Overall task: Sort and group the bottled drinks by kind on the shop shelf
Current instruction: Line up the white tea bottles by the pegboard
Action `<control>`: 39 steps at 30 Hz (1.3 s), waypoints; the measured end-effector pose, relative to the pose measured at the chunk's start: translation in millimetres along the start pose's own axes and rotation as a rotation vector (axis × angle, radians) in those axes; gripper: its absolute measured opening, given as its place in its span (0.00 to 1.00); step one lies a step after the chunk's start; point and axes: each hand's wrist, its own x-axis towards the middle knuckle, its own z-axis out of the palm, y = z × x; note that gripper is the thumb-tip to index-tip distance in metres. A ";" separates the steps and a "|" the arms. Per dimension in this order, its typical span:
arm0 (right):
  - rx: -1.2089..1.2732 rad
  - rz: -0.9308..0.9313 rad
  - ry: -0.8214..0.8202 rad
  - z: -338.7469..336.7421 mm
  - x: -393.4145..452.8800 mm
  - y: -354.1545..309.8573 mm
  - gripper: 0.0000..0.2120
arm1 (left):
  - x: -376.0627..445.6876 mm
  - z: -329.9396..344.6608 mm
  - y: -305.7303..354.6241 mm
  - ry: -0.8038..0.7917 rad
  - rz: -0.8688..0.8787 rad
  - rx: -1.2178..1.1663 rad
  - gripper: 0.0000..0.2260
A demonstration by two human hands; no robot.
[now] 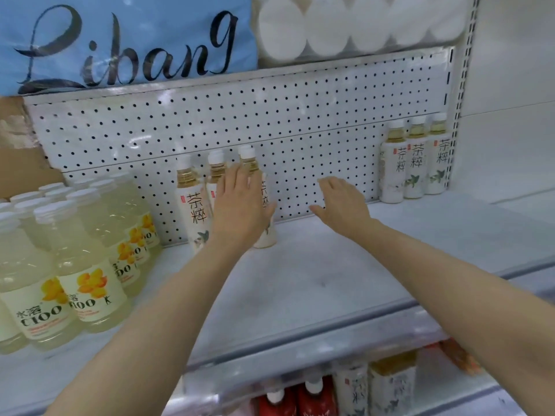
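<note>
Three white-label tea bottles [193, 205] stand in a row against the pegboard at the shelf's middle. My left hand [240, 202] lies flat against the fronts of the middle and right ones, fingers spread, gripping nothing that I can see. My right hand [342, 202] hovers open over bare shelf to their right, fingers apart and holding nothing. Three more tea bottles [416, 163] of the same kind stand at the far right corner. Several pale yellow C100 drink bottles [90, 265] are grouped at the left.
The white shelf board [330, 274] has free room between the two tea groups. A perforated back panel [270, 115] closes the rear. Above sit a blue Libang pack [126, 40] and white paper rolls [345, 28]. The lower shelf holds red bottles [312, 397] and patterned bottles [390, 385].
</note>
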 end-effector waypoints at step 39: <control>0.696 0.581 0.137 5.2 76.8 337.9 0.36 | 139.1 139.2 263.6 -0.072 -0.589 -1.153 0.17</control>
